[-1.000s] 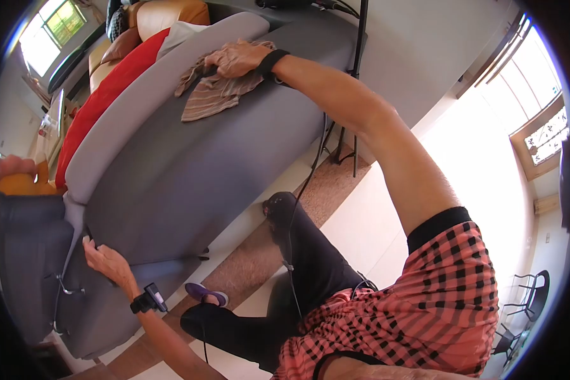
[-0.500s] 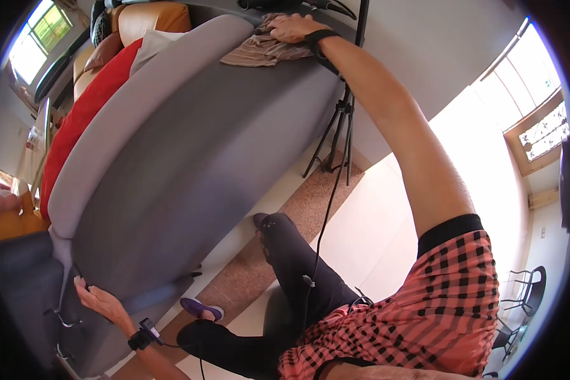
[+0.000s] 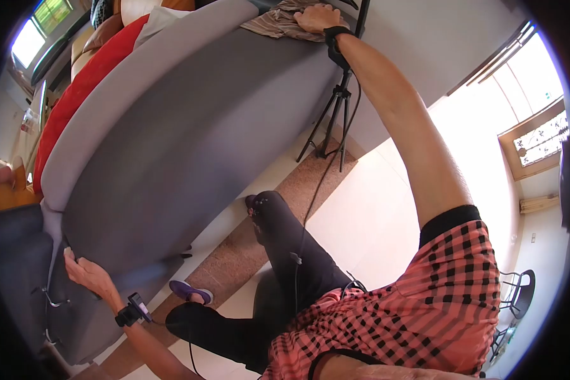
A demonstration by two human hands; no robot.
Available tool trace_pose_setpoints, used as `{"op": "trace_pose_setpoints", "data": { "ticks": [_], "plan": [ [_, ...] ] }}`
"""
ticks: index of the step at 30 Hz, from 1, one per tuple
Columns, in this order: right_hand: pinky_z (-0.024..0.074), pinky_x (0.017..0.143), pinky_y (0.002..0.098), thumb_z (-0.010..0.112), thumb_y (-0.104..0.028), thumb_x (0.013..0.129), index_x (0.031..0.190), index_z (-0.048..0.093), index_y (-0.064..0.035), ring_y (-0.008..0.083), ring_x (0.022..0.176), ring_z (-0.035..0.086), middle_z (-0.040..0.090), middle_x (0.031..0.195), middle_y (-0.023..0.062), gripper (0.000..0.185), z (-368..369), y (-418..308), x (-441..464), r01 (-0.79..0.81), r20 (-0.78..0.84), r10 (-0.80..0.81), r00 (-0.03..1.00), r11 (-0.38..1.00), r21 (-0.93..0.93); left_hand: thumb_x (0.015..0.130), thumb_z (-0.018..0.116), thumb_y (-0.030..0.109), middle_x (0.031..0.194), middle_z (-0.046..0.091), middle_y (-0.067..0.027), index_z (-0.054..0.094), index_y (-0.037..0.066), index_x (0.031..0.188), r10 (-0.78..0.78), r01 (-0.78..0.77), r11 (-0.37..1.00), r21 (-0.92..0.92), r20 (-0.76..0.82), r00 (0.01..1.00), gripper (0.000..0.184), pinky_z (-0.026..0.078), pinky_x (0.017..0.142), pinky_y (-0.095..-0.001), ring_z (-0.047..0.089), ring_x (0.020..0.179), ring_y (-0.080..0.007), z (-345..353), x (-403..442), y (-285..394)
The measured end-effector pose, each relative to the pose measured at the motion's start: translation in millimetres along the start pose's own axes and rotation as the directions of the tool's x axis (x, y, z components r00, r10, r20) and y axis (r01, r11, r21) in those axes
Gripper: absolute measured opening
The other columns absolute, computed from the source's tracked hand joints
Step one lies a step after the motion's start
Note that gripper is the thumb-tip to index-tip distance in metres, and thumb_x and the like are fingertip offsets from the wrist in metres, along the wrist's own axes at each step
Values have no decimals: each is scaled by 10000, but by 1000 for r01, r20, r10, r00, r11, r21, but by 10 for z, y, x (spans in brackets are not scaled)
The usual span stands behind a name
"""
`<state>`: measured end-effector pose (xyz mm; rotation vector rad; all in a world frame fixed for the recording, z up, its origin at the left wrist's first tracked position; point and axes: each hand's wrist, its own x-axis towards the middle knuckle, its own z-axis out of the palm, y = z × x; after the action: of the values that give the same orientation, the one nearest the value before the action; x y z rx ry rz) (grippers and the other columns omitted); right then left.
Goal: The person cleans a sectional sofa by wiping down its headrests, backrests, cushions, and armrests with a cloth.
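A large grey sofa (image 3: 164, 120), with a lighter grey padded top edge, fills the middle of the view. At its far upper end, my right hand (image 3: 318, 19) presses on a bunched brown striped cloth (image 3: 278, 21), its fingers curled on the fabric. My left hand (image 3: 88, 275) is at the sofa's lower left corner, open, fingers stretched out along the edge and palm against the grey side. Whether its fingertips grip the edge is hidden. Both wrists wear black bands, and a small device sits at the left one.
A black tripod (image 3: 340, 95) stands beside the sofa's upper end, close to my right forearm. A thin cable (image 3: 304, 218) hangs across my legs. Red fabric (image 3: 69, 95) and cushions lie behind the padded edge. Chairs (image 3: 519, 294) are at the far right.
The view has shifted a little. My right hand has moved slightly right with the cloth, showing more fingers curled on it. My left hand stays at the sofa's lower corner.
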<state>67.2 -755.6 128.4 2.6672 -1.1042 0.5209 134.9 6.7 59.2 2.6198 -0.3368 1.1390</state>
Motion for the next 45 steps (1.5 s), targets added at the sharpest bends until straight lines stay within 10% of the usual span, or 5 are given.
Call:
{"op": "trace_pose_setpoints", "data": {
  "ticks": [21, 27, 35, 45],
  "plan": [
    [328, 901, 552, 525, -419, 878, 983, 694, -150, 266, 1108, 466, 605, 1118, 55, 334, -814, -1708, -2119, 377, -339, -293, 894, 901, 214, 858, 508, 125, 1024, 592, -199, 602, 70, 1073, -71, 79, 996, 52, -133, 988, 241, 400, 854, -515, 531, 976, -385, -88, 79, 406],
    [348, 879, 525, 665, -572, 750, 1043, 657, -138, 286, 1098, 469, 565, 1125, 83, 523, -1343, -2638, -3024, 730, -491, -542, 682, 544, 414, 922, 462, 134, 1158, 610, -170, 583, 102, 1214, -140, 130, 972, 196, 39, 989, 317, 407, 977, -486, 537, 1139, -371, -64, 82, 322],
    [374, 915, 455, 788, -384, 689, 1262, 522, -198, 270, 1182, 465, 542, 1150, 38, 658, -1129, -2606, -2896, 953, -675, -676, 296, 167, 252, 921, 440, 132, 1188, 602, -191, 580, 57, 1205, -65, 59, 992, 110, 58, 996, 325, 387, 1005, -471, 543, 1128, -382, -26, 73, 144],
    [367, 950, 451, 828, -229, 636, 1370, 449, -240, 256, 1250, 437, 488, 1304, 21, 826, -480, -359, -1862, 803, -529, -640, 557, 579, 145, 919, 419, 118, 1219, 583, -204, 570, 35, 1226, -74, 62, 994, 91, 134, 988, 352, 366, 1017, -493, 516, 1153, -404, -81, 117, 192]
  ]
}}
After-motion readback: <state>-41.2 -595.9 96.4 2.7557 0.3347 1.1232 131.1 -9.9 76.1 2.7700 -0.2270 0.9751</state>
